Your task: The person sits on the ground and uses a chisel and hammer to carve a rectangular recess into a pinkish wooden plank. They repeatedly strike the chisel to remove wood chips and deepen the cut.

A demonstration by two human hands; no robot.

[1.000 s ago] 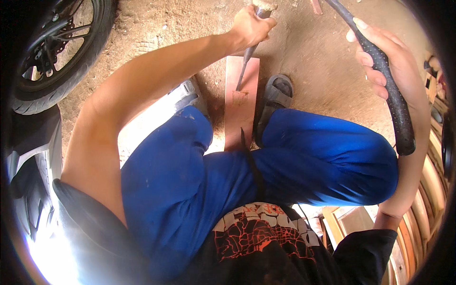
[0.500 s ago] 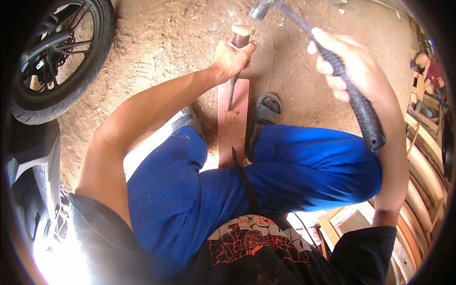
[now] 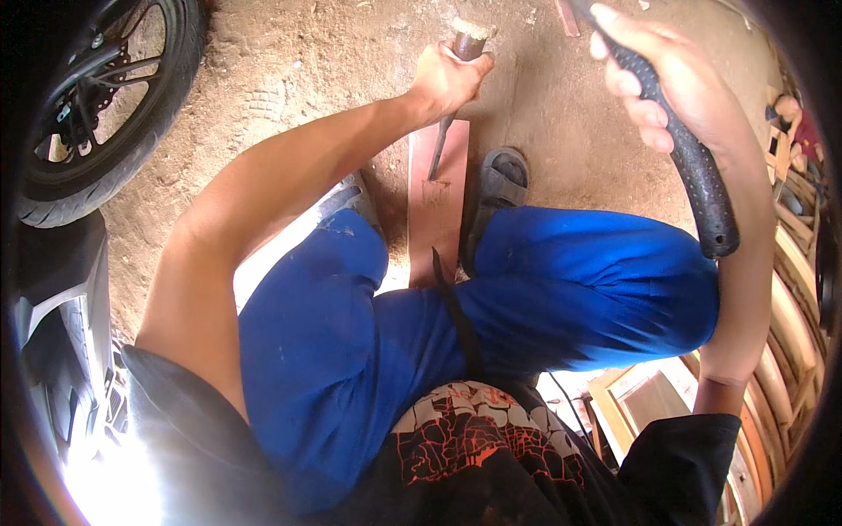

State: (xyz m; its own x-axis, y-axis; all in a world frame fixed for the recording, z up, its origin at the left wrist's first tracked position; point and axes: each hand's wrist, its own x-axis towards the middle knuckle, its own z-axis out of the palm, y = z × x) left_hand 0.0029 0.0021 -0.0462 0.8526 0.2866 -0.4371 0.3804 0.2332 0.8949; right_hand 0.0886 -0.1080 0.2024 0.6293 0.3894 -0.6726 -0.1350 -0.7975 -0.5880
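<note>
My left hand [image 3: 449,81] is wrapped round the handle of a chisel [image 3: 443,145], held tilted with its frayed, pale butt end up. The blade's tip meets a reddish wooden board [image 3: 431,223] at a small rough cut in its face. That board lies between my feet and runs back under my legs. My right hand [image 3: 671,83] grips a hammer [image 3: 702,188] by its black textured handle, raised to the right of the chisel and apart from it. The hammer's head is out of the picture at the top.
A motorcycle wheel [image 3: 110,114] stands at the left on the dirt floor [image 3: 289,53]. Wooden pieces [image 3: 794,302] are piled along the right, with a wooden frame [image 3: 645,403] beside my leg. Another person [image 3: 802,131] is partly visible at the far right. A small reddish wood piece [image 3: 568,17] lies ahead.
The hammer has risen up and to the right, and its head has left the picture. The chisel and board appear slightly higher and further right, as the whole view has shifted.
</note>
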